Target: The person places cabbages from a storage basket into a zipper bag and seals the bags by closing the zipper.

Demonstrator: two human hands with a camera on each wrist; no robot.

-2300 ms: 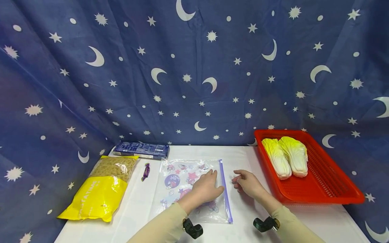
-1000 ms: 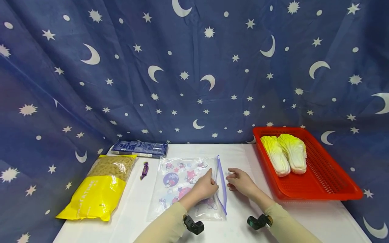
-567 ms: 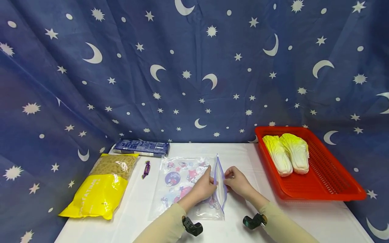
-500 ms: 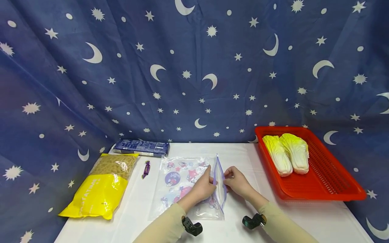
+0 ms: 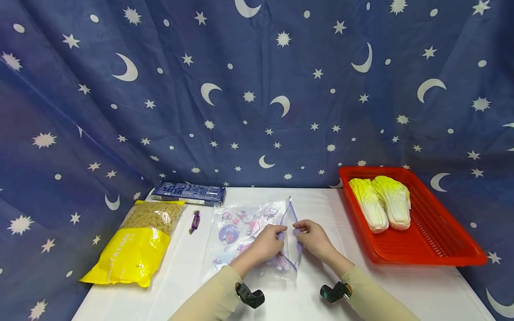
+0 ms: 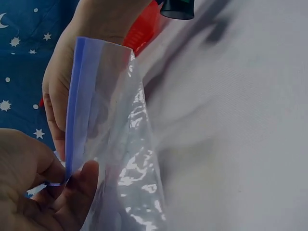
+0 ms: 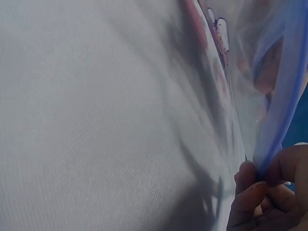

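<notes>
A clear zip bag [image 5: 229, 223] with pink and purple cartoon prints lies in the middle of the table, its purple-edged mouth spread apart toward the right. My left hand [image 5: 267, 243] pinches the near lip of that mouth; the left wrist view shows thumb and fingers closed on the purple strip [image 6: 74, 106]. Opposite it, my right hand [image 5: 315, 238] pinches the other lip, and the right wrist view has its fingertips [image 7: 248, 195] on the purple edge. The mouth end of the bag is raised off the table between both hands.
To the right, a red plastic basket [image 5: 433, 254] holds two napa cabbages [image 5: 391, 200]. On the left are a yellow pasta bag [image 5: 134, 249], a small purple-wrapped candy [image 5: 194, 222] and a dark blue flat packet [image 5: 188, 192]. A starry blue curtain [image 5: 249, 111] hangs behind the table.
The bag's zip edge was flat and closed; its lips have since been drawn apart. My right hand has moved left and taken hold of one lip, and the mouth end has risen.
</notes>
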